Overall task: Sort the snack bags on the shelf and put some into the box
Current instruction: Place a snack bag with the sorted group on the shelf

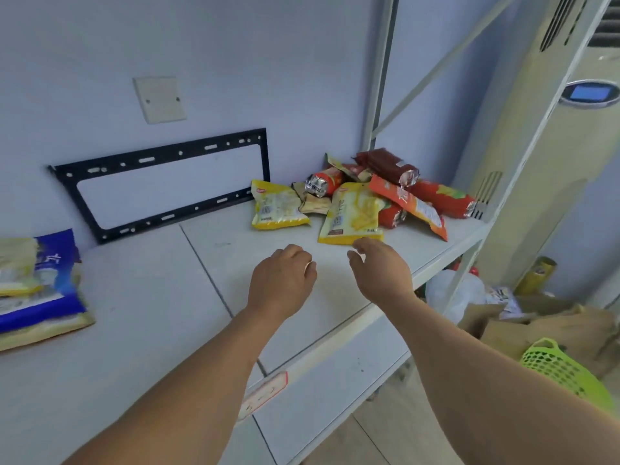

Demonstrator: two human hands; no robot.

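Both hands empty, fingers loosely curled: right hand (pixel 379 270) nears yellow bag (pixel 352 216); left hand (pixel 281 280) beside. Best pinch bag's near edge, lift clear of pile.

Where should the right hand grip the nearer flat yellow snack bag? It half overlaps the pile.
Pinch the near bottom edge of the nearer flat yellow snack bag, coming from the front: that edge lies free beside the right hand, while its top leans on the red packets.
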